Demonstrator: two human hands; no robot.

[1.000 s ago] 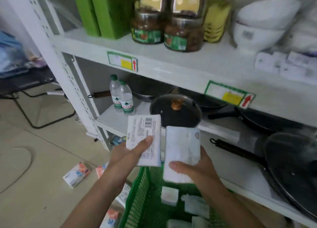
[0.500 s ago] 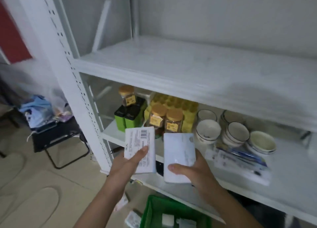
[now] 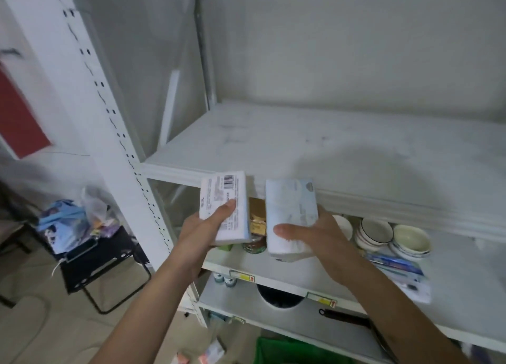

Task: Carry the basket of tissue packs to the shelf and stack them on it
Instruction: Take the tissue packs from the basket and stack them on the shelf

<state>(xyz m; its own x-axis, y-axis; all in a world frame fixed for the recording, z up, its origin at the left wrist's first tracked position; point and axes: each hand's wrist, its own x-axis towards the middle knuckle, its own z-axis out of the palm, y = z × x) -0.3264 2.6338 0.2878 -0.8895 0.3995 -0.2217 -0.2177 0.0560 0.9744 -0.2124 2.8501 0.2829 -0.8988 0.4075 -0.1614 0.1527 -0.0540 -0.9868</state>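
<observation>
My left hand [image 3: 204, 228] grips a white tissue pack with a barcode [image 3: 224, 199], held upright. My right hand [image 3: 309, 233] grips a second white and pale-blue tissue pack [image 3: 290, 213] beside it. Both packs are raised in front of the front edge of a bare white shelf board [image 3: 315, 144] of the white metal shelf. The green basket [image 3: 276, 350] shows only as a corner at the bottom edge, below my arms.
On the board below stand bowls [image 3: 394, 233], jars [image 3: 254, 243] and flat packets [image 3: 397, 268]. Lower still are a dark pan [image 3: 279, 298] and bottle caps. A black folding stool with bags [image 3: 90, 248] stands left of the shelf post [image 3: 90, 95]. Loose packs [image 3: 210, 352] lie on the floor.
Both hands have risen with their packs from basket level, past the pan and jar boards, up to the bare upper board. The basket has dropped to the bottom edge of view.
</observation>
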